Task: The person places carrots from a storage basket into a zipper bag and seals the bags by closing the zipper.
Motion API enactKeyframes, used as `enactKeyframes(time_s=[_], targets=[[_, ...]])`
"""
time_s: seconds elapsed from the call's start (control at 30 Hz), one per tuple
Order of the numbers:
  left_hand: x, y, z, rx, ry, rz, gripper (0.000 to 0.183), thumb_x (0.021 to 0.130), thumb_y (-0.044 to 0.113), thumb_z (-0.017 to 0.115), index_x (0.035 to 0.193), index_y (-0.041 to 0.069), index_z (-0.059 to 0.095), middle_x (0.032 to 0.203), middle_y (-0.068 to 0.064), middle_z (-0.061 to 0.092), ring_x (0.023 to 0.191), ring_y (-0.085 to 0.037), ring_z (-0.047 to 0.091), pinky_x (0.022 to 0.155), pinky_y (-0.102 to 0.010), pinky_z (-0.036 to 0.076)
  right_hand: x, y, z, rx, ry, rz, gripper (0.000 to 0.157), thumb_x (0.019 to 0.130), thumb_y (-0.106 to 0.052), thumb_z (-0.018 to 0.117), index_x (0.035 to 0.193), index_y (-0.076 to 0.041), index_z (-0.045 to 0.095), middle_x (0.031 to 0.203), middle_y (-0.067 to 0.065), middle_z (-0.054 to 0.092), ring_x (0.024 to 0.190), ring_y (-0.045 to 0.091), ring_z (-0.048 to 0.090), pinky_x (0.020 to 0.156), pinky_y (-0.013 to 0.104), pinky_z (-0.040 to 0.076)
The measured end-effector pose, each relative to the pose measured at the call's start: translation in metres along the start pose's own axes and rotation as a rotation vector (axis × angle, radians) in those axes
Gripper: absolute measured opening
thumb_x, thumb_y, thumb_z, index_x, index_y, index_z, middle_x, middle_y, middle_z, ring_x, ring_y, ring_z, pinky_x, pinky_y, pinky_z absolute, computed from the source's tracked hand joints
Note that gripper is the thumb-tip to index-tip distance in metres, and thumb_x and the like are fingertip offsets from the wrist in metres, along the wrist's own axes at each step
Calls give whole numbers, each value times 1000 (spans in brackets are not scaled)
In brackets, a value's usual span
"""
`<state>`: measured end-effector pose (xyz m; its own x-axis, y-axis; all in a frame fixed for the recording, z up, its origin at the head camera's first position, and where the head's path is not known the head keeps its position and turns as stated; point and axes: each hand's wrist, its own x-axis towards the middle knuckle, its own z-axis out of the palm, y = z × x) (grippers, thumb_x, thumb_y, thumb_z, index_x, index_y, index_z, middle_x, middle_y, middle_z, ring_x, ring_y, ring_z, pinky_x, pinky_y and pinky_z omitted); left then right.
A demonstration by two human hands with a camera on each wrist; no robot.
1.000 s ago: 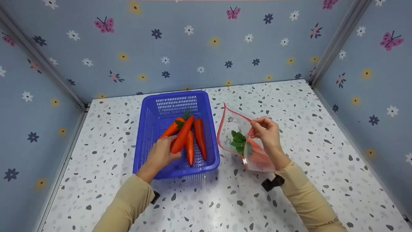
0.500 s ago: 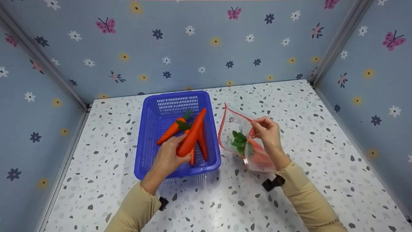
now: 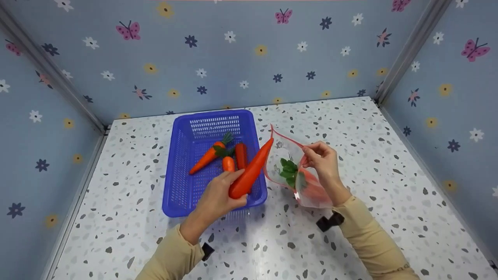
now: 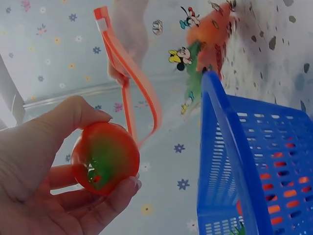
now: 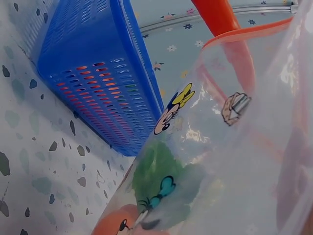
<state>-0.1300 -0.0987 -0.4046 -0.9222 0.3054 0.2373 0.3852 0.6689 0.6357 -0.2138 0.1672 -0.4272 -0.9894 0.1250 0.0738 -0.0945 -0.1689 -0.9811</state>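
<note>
My left hand point(image 3: 216, 198) grips a red-orange carrot point(image 3: 251, 171) by its thick end, above the right side of a blue basket point(image 3: 170, 182). The left wrist view shows that carrot's round end point(image 4: 105, 159), green in the middle, between thumb and fingers. Its narrow tip lies at the red rim of a clear zip bag point(image 3: 286, 146); in the right wrist view the carrot point(image 5: 217, 17) shows partly through the plastic. My right hand point(image 3: 326, 161) pinches the bag's rim, its mouth spread. Inside the bag are green leaves point(image 3: 288, 169) and an orange carrot point(image 3: 311, 190).
The basket holds a leafy carrot point(image 3: 208, 157), a second carrot point(image 3: 228, 164) partly hidden by my left hand, and a darker red one point(image 3: 241, 155). Speckled white tabletop point(image 3: 373, 155) surrounds basket and bag. Flower-patterned panels point(image 3: 249, 66) stand behind and at both sides.
My left hand has lifted the carrot from among the others and carried it right, its tip now at the bag's rim. My right hand and the bag stay in place.
</note>
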Motion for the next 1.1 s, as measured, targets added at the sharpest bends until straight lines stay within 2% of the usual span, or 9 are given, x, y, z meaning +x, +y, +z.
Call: enactKeyframes(time_s=[0.3, 0.53, 0.63, 0.7, 0.8, 0.87, 0.93, 1.1], targets=[[9, 11, 3, 40, -118, 10, 54, 69, 16, 69, 119, 2, 54, 95, -10, 56, 74, -21, 53, 67, -33, 48, 0, 0, 2, -3, -4, 12, 3, 82, 1, 59, 79, 0, 60, 64, 10, 54, 46, 15, 53, 43, 24, 47], [20, 19, 5, 66, -197, 9, 53, 68, 16, 67, 118, 2, 55, 90, -7, 55, 71, -19, 52, 64, -31, 46, -2, -1, 3, -3, -15, 7, 5, 82, 3, 58, 79, -1, 60, 63, 11, 55, 45, 15, 53, 43, 26, 48], [25, 23, 5, 84, -226, 13, 52, 67, 17, 66, 116, 2, 57, 87, -6, 54, 70, -18, 51, 63, -29, 45, -2, 2, 2, -5, -39, -32, 2, 82, 1, 59, 81, 3, 60, 63, 11, 55, 45, 16, 54, 43, 27, 48], [29, 24, 6, 88, -241, 15, 50, 67, 17, 65, 114, 3, 58, 85, -5, 54, 70, -17, 50, 62, -28, 44, 6, 18, -6, 49, -94, -70, 4, 82, -1, 61, 83, 3, 60, 65, 12, 56, 46, 17, 55, 43, 27, 48], [35, 26, 7, 86, -263, 20, 48, 66, 17, 65, 112, 4, 59, 83, -4, 54, 71, -18, 49, 61, -28, 44, 7, 23, -9, 58, -119, -97, 9, 81, -3, 62, 84, 5, 60, 66, 15, 56, 46, 18, 55, 43, 28, 48], [39, 27, 8, 73, -278, 17, 46, 66, 16, 65, 111, 5, 60, 83, -4, 54, 72, -18, 49, 62, -28, 43, 7, 22, -8, 51, -119, -92, 8, 82, -2, 61, 84, 5, 60, 66, 15, 56, 46, 17, 55, 43, 27, 48], [43, 28, 9, 69, -288, 20, 45, 66, 17, 65, 109, 4, 61, 82, -3, 55, 72, -17, 50, 63, -28, 44, -3, 6, 0, -1, -74, -73, 7, 82, 0, 60, 83, 7, 60, 66, 15, 55, 45, 17, 54, 43, 27, 48], [54, 30, 13, 57, -295, 34, 41, 67, 18, 66, 105, 3, 62, 79, -3, 56, 68, -16, 51, 61, -26, 44, -8, -4, 4, 14, -65, -30, 3, 82, 6, 57, 82, 8, 59, 68, 19, 53, 44, 17, 53, 42, 27, 48]])
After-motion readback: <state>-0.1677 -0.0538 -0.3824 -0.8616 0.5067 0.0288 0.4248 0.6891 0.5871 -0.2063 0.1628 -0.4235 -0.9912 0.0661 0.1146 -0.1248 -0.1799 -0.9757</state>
